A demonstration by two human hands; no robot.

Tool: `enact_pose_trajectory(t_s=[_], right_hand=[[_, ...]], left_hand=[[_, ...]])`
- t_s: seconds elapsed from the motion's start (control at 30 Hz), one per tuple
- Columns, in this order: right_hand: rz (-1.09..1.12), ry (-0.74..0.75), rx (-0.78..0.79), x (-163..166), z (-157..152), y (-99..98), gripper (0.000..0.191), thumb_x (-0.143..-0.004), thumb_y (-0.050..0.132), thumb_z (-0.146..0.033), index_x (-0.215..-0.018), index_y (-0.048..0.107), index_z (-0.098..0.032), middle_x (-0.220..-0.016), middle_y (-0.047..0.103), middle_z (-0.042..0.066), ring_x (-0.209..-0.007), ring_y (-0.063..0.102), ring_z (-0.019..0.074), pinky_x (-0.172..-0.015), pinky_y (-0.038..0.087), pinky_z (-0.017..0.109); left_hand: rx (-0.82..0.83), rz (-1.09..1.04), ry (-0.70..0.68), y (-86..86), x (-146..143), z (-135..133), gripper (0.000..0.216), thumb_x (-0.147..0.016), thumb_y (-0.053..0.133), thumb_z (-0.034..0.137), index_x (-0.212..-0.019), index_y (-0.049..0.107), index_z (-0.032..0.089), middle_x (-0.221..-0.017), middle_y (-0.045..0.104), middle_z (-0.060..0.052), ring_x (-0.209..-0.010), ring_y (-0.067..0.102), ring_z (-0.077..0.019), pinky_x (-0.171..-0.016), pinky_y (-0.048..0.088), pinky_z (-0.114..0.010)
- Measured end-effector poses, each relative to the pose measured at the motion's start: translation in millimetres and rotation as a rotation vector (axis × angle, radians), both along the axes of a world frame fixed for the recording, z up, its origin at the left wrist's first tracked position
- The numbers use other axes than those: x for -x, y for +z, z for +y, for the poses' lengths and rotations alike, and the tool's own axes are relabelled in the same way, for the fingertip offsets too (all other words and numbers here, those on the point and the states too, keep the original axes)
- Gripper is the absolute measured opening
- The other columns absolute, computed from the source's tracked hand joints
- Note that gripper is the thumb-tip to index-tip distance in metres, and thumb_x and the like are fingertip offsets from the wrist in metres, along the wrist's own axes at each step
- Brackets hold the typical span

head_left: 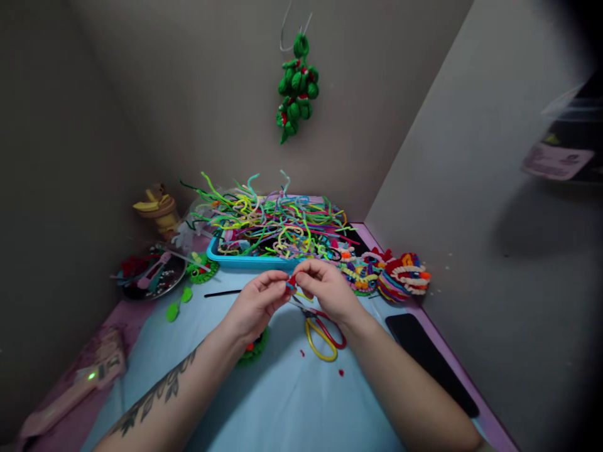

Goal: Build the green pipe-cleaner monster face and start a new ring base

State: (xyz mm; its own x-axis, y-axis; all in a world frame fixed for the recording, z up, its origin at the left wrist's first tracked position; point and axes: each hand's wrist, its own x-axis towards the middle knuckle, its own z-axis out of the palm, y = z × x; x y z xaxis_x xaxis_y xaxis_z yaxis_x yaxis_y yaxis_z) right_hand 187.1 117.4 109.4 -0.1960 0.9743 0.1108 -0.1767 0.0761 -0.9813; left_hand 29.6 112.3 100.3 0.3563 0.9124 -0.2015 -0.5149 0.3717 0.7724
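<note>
Over the middle of the light blue cloth (292,402), my left hand (259,301) and my right hand (330,292) meet fingertip to fingertip. Both pinch a small red and blue fuzzy piece (291,282), which looks like pipe cleaner; the fingers cover much of it. Scissors with one yellow and one red handle (321,339) lie just beneath my right hand, blades partly hidden. Under my left wrist, a round green fuzzy piece (257,350) with some red shows in part. Tiny red scraps (341,372) are scattered near the scissors. A thin black stick (221,293) lies left of my left hand.
Behind my hands stands a blue tray (254,262) heaped with colourful pipe cleaners (282,220). A glue gun (78,389) with a green light lies left, below a dark bowl (151,282). Finished fuzzy pieces (402,276) and a black phone-like slab (428,361) are right.
</note>
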Motion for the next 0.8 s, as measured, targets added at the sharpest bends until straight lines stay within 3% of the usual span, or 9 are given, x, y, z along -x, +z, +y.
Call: enact_pose_trajectory(t_s=[0.17, 0.37, 0.8], right_hand=[[-0.087, 0.009, -0.019, -1.1, -1.3, 2.9, 0.019, -0.073, 0.067, -0.034, -0.073, 0.059, -0.016, -0.055, 0.050, -0.005, -0.046, 0.039, 0.0068, -0.045, 0.031, 0.020], [-0.164, -0.028, -0.112, 0.2, -2.8, 4.1, 0.011, -0.074, 0.064, -0.027, -0.073, 0.061, -0.017, -0.070, 0.060, -0.001, -0.065, 0.054, 0.0112, -0.063, 0.043, 0.024], [-0.185, -0.081, -0.153, 4.4, -4.2, 0.2, 0.006, -0.075, 0.061, -0.023, -0.074, 0.061, -0.017, -0.068, 0.061, -0.001, -0.064, 0.057, 0.0113, -0.061, 0.046, 0.024]], left_hand=[[0.009, 0.034, -0.030, 0.2, 0.5, 0.8, 0.028, -0.061, 0.081, 0.018, -0.082, 0.063, 0.013, -0.073, 0.070, -0.002, -0.068, 0.068, -0.0111, -0.064, 0.053, -0.017], [0.049, -0.005, -0.066, -0.7, 1.0, 0.8, 0.028, -0.059, 0.082, 0.017, -0.078, 0.061, 0.012, -0.068, 0.069, -0.001, -0.066, 0.067, -0.0096, -0.062, 0.052, -0.014], [0.044, 0.040, 0.038, -1.6, 0.4, 2.7, 0.031, -0.052, 0.085, 0.017, -0.067, 0.058, 0.012, -0.062, 0.066, 0.000, -0.063, 0.065, -0.0097, -0.066, 0.051, -0.017]])
